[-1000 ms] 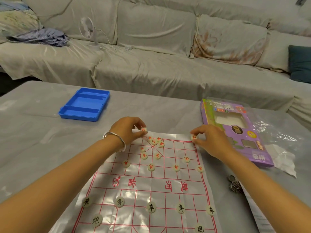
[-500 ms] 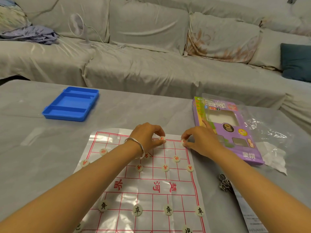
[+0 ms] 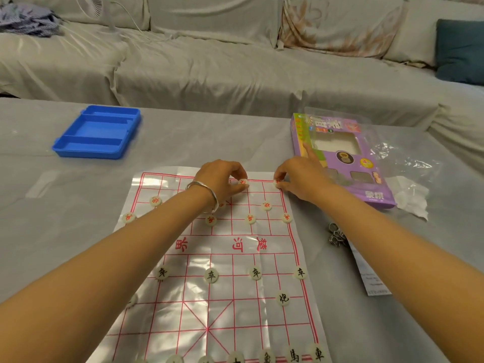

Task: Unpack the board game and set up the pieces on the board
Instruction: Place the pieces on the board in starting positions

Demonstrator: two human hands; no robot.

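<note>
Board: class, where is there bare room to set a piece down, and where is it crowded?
Free: the river band of the red-lined plastic board between the red-lettered white soldier discs and black-lettered soldier discs; also the crossed palace squares nearer you. Crowded: the far edge, where left hand pinches one red disc and right hand another, and the near-edge disc row.

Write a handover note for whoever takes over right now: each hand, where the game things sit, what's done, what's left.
Left hand: pinches a red piece on the far row of the board, near the middle.
Right hand: pinches a second red piece at the far right corner.
Board lies flat on the table; blue tray far left, purple box right.
Done: red pawns, red cannons, black pawns, a black cannon, some black back-row pieces.
Left: release these two, fill the rest of the red back row; arms hide part of the board.
</note>
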